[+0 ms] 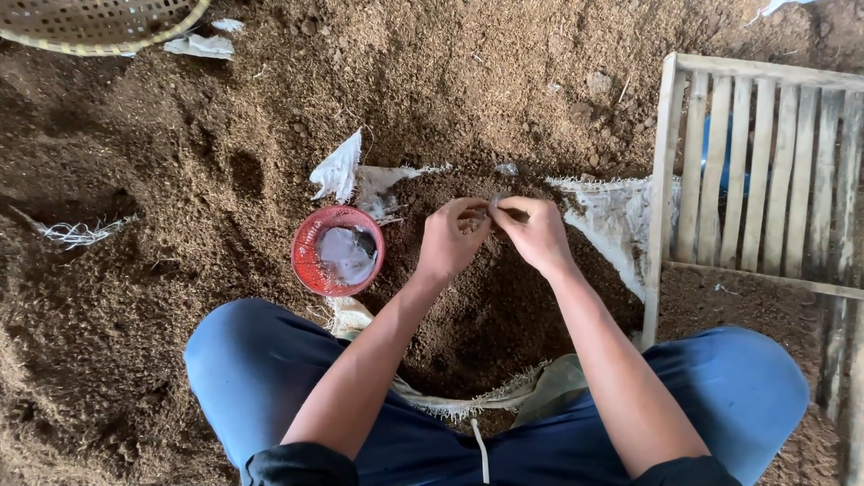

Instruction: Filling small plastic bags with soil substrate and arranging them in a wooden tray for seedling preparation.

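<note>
Loose brown dirt covers the ground all around my knees. My left hand (453, 238) and right hand (533, 232) meet fingertip to fingertip, both pinched shut on a small grey bit (498, 202) above the mound on the torn sack (612, 216). I'd judge light pressure best, keeping it near the red basket (337, 250).

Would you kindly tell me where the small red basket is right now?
The small red basket sits on the brown loose ground, just left of the left hand, beside torn white sacking.
</note>
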